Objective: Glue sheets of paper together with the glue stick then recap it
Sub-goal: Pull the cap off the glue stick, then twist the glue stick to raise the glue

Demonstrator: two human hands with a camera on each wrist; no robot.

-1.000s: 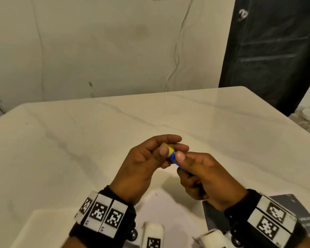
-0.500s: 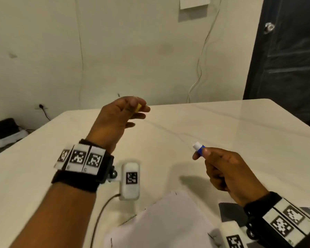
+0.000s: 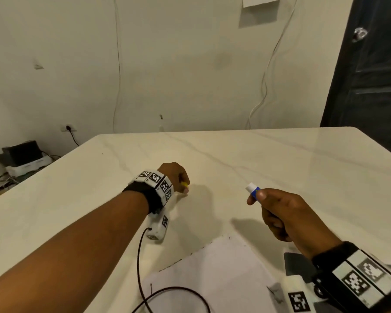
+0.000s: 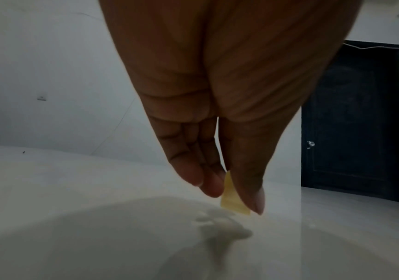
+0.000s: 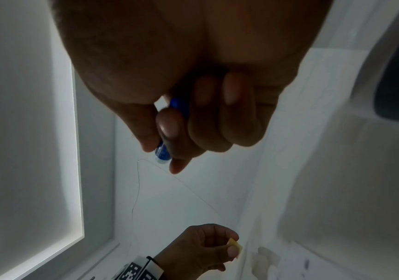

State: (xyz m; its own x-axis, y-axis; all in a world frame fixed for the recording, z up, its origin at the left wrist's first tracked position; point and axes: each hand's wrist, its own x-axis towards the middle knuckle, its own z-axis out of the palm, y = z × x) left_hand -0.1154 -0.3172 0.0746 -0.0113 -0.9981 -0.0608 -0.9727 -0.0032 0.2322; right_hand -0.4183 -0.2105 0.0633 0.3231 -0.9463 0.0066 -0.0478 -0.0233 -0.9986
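My left hand [image 3: 182, 185] reaches out over the middle of the white table [image 3: 280, 168] and pinches the yellow cap [image 3: 184, 183] between thumb and fingertips, its lower end at or just above the tabletop. The left wrist view shows the yellow cap [image 4: 231, 197] under my left hand [image 4: 235, 199]. My right hand [image 3: 261, 196] holds the blue glue stick [image 3: 253, 190] above the table, uncapped, its white tip pointing up and left. The right wrist view shows the blue glue stick [image 5: 163, 152] in curled fingers [image 5: 169, 123]. White paper sheets [image 3: 212, 274] lie near me.
A black cable [image 3: 142, 263] runs from my left wrist over the paper. A dark flat card [image 3: 296, 265] lies under my right wrist. The wall [image 3: 167, 64] stands beyond the table's far edge, and a dark door [image 3: 375, 75] is at the right.
The cap came off the glue stick. My left hand carried it out to the left, then down to the tabletop. The right hand stayed put with the stick.
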